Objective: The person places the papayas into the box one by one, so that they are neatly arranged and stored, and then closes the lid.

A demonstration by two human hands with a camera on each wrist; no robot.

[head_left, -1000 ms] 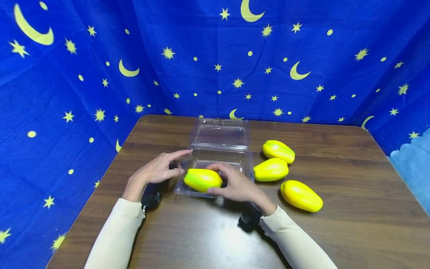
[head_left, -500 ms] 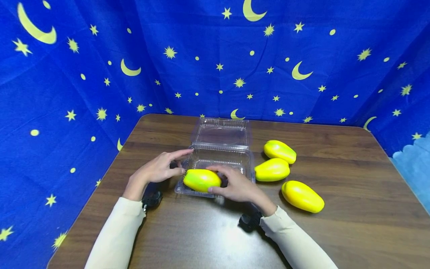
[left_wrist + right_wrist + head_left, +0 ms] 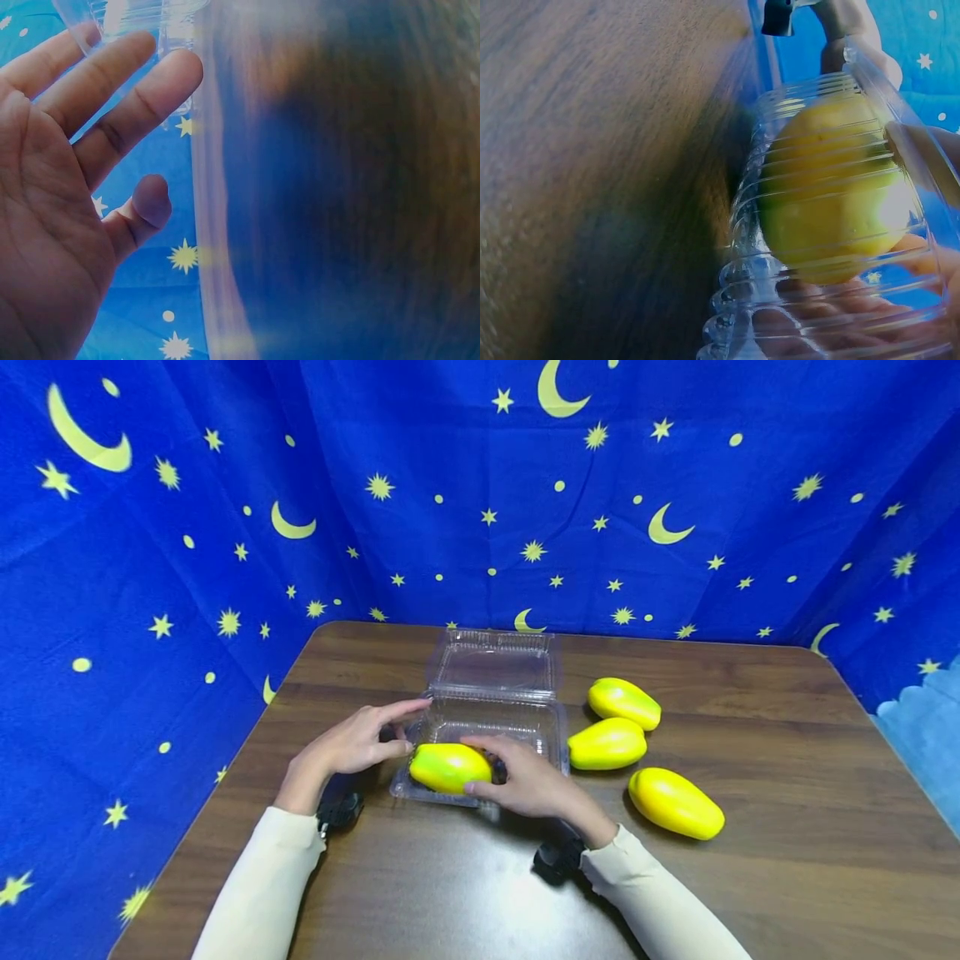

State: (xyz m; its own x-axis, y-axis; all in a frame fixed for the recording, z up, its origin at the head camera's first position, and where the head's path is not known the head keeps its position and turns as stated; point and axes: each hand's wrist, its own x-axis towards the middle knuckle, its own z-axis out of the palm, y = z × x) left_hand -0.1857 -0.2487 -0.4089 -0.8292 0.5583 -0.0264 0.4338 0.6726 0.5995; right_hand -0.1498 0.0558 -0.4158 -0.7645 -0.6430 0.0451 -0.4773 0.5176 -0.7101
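The right hand (image 3: pixel 528 781) is gripping a papaya (image 3: pixel 442 768), whose long axis is running nine-to-three, greener end pointing toward nine; there the left hand (image 3: pixel 348 743) is holding its fingers apart. Around the papaya, a clear clamshell container (image 3: pixel 487 710) is lying open, lid toward twelve.

From above, the head view looks forward and down across the table (image 3: pixel 795 760) and clear container (image 3: pixel 495 708). The left wrist view closely faces the left hand's palm (image 3: pixel 60 184); the right looks closely through the container's ribbed wall at the yellow fruit (image 3: pixel 829 187), which the head view shares.

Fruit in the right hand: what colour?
The fruit is yellow with a greenish patch, clearest in the head view.
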